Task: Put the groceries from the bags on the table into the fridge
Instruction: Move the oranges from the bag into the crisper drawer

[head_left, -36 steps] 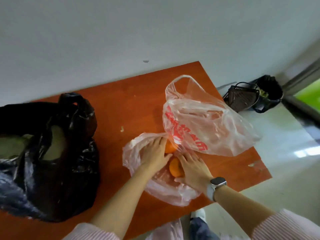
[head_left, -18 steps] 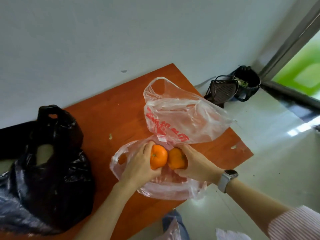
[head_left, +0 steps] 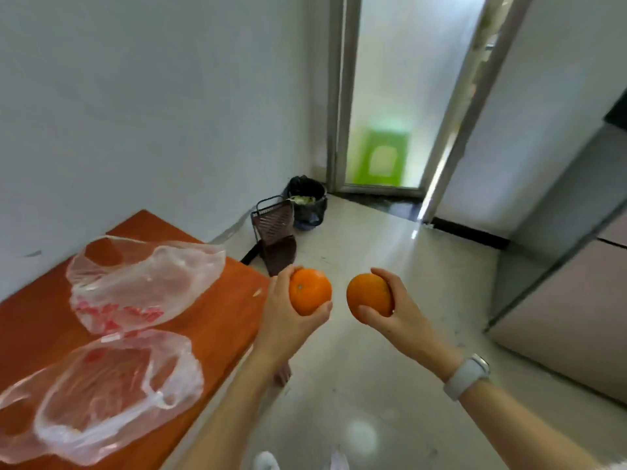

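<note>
1. Fridge (head_left: 559,300): we took the grey-fronted unit at the right edge for it, doors closed as far as the frame showed. Both of our hands were full, so we judged one would have to free up to open it.
2. Surface (head_left: 210,300): orange top at the left, carrying two clear plastic bags. The far bag (head_left: 142,279) had red print; the near bag (head_left: 101,395) lay slack and flat. Thin film, light, floppy; we'd have lifted either by its handle loops. We couldn't tell whether anything was left inside.
3. Left hand (head_left: 285,317): wrapped around the left orange (head_left: 309,292), fingers curling over the top, thumb under the bottom, stem end facing us. It was held out past the edge of the surface, over the floor.
4. Right hand (head_left: 393,310): closed around the right orange (head_left: 369,294) from its right side, palm cupping it, watch on the wrist. The two oranges sat near each other, not touching.
5. Handling, our judgement: each orange looked firm, round and moderately heavy for its size, rind matte with enough texture to grip. Not fragile, but it would roll on a flat shelf and bruise if dropped. A full wrap around the widest part was the right hold; a fingertip pinch would have been weaker.
</note>
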Tool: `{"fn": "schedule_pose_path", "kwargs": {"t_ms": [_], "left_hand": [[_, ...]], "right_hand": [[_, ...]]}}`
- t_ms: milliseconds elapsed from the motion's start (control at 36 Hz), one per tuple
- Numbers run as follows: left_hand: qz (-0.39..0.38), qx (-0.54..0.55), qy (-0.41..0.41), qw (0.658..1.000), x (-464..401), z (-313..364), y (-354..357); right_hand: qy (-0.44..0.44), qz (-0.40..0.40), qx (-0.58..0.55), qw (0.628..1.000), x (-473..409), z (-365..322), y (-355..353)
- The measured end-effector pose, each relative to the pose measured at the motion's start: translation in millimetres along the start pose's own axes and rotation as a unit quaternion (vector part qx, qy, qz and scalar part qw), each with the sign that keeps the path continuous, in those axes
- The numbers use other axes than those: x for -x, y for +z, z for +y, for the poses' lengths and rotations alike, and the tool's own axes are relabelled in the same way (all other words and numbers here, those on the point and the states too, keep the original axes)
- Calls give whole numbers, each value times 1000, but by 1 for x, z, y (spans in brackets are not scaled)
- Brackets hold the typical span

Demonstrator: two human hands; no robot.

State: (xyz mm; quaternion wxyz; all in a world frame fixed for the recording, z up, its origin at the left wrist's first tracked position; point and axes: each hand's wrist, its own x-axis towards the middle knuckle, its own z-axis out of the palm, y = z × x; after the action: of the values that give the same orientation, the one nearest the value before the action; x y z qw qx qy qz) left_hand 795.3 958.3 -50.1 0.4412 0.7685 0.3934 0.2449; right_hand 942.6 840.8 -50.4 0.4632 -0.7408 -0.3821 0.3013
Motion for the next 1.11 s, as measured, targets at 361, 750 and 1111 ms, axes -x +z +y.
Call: {"fn": "schedule_pose_path", "kwargs": {"t_ms": [361, 750, 1111], "left_hand": [[-259, 28, 235, 936, -6, 220, 291], [-321, 139, 413, 840, -36, 531, 540], [-210, 163, 439, 859, -132, 737, 677]], "right_hand": [[70, 347, -31, 935, 142, 77, -298], [12, 538, 78, 839, 173, 88, -638], [-39, 539, 164, 825, 130, 78, -882]]}}
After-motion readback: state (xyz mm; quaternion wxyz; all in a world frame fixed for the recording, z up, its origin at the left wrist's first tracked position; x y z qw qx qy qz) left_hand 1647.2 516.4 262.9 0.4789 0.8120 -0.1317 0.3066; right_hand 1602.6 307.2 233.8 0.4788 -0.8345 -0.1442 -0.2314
